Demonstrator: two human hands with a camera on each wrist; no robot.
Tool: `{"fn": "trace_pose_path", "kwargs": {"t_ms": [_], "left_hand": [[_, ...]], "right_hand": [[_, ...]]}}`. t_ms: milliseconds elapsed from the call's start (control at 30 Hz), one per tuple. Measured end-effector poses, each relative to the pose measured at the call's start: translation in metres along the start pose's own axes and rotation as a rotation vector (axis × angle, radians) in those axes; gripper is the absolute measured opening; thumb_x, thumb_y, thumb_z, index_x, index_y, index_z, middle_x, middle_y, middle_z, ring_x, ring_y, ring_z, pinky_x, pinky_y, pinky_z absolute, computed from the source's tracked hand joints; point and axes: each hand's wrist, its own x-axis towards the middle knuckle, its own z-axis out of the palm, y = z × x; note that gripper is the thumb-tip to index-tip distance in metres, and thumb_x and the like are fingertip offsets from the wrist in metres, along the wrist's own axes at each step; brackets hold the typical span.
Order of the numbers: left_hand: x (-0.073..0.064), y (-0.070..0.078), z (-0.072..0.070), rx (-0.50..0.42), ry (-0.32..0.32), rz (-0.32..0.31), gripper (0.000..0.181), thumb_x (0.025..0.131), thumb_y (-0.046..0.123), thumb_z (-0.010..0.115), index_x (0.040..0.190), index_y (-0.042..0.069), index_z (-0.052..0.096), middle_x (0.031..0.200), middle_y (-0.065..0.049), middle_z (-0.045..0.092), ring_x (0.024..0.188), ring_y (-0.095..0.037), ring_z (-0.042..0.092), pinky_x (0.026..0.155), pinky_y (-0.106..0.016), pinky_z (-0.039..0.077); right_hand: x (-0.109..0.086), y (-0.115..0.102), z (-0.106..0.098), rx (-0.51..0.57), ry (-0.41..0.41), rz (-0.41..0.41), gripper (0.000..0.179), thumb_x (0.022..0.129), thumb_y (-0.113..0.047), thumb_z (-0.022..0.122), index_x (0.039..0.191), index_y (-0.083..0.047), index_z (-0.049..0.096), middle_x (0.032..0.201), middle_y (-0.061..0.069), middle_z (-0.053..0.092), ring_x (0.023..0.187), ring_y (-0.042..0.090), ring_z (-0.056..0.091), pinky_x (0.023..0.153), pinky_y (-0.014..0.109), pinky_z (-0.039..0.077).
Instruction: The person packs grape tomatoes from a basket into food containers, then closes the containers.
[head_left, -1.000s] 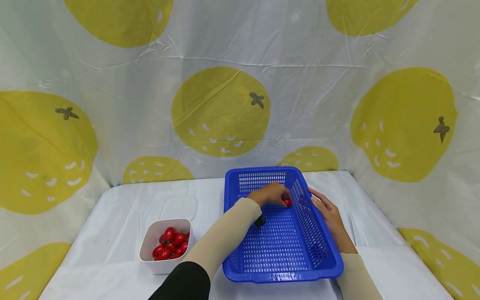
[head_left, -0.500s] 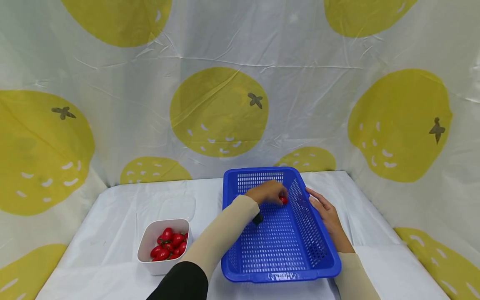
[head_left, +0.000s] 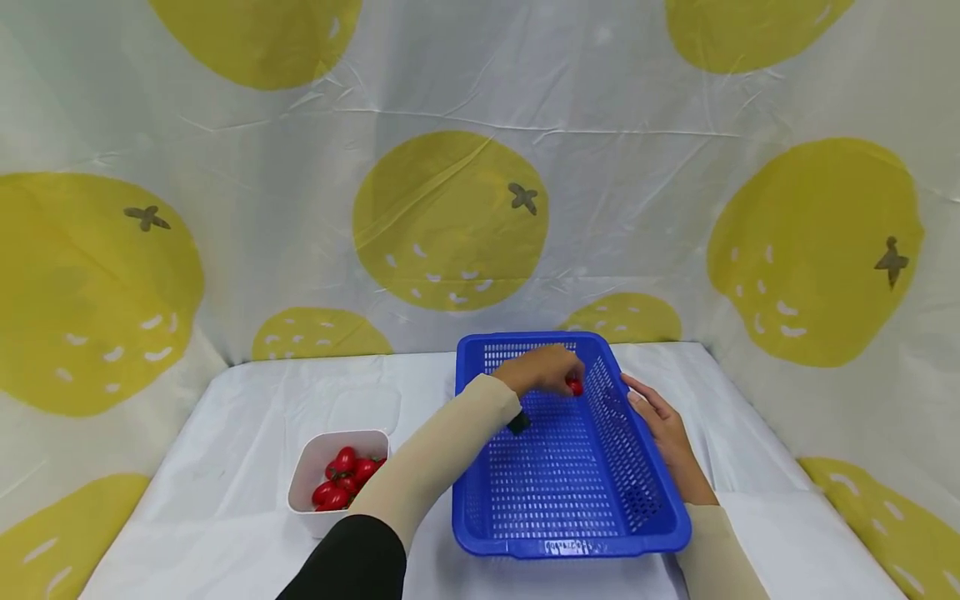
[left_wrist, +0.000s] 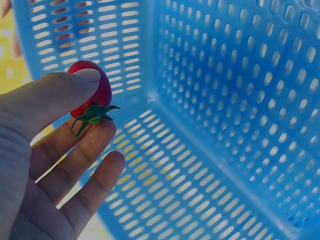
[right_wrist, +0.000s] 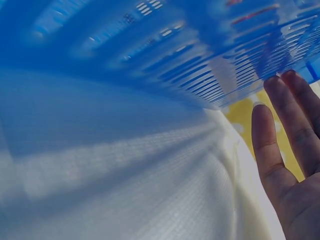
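Observation:
A blue plastic basket (head_left: 573,547) with slotted walls stands on the white cloth, right of centre. Inside its far part, my left hand (head_left: 546,369) pinches a red cherry tomato (left_wrist: 103,92) between thumb and fingers, its green calyx facing down in the left wrist view. The other fingers of that hand stay spread. My right hand (head_left: 667,433) rests against the basket's outer right side, fingers (right_wrist: 267,142) extended, with fingertips right at the slotted wall. To the left, a white box (head_left: 300,487) holds several red cherry tomatoes (head_left: 347,479), partly hidden by the left sleeve.
A clear flat lid (head_left: 366,408) lies on the cloth behind the white box. Behind the table hangs a pale curtain (head_left: 600,225) with yellow fruit prints. The left forearm (head_left: 442,454) crosses over the basket's left rim.
My left hand has moved slightly farther back and up within the basket, still with the cherry tomato. Its sleeve now covers more of the white box. The right hand keeps its place.

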Motion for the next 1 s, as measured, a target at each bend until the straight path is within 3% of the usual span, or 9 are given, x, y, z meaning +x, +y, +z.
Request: {"fn": "trace_pose_path", "kwargs": {"t_ms": [467, 767, 1000], "left_hand": [[-0.017, 0.012, -0.034, 0.085, 0.016, 0.152, 0.013, 0.09, 0.02, 0.069, 0.103, 0.017, 0.072, 0.092, 0.008, 0.063, 0.083, -0.007, 0.055, 0.075, -0.017, 0.046], [-0.044, 0.019, -0.041, 0.097, 0.005, 0.204, 0.021, 0.088, 0.024, 0.071, 0.108, 0.017, 0.072, 0.099, 0.007, 0.066, 0.088, -0.005, 0.057, 0.08, -0.014, 0.045], [-0.073, 0.012, -0.05, 0.046, 0.064, 0.217, 0.019, 0.088, 0.023, 0.072, 0.107, 0.018, 0.072, 0.099, 0.008, 0.066, 0.091, -0.005, 0.058, 0.082, -0.014, 0.045]], "right_hand": [[0.005, 0.003, -0.017, 0.019, -0.029, -0.013, 0.045, 0.103, -0.019, 0.047, 0.146, -0.007, 0.041, 0.113, -0.009, 0.067, 0.092, 0.01, 0.067, 0.072, 0.027, 0.057], [0.006, 0.001, -0.029, 0.054, -0.048, 0.013, 0.046, 0.103, -0.021, 0.045, 0.148, -0.012, 0.039, 0.114, -0.008, 0.067, 0.092, 0.011, 0.067, 0.071, 0.028, 0.057], [0.006, 0.0, -0.034, 0.051, -0.06, 0.014, 0.046, 0.104, -0.02, 0.044, 0.148, -0.014, 0.039, 0.114, -0.009, 0.067, 0.092, 0.01, 0.067, 0.071, 0.028, 0.057]]}}
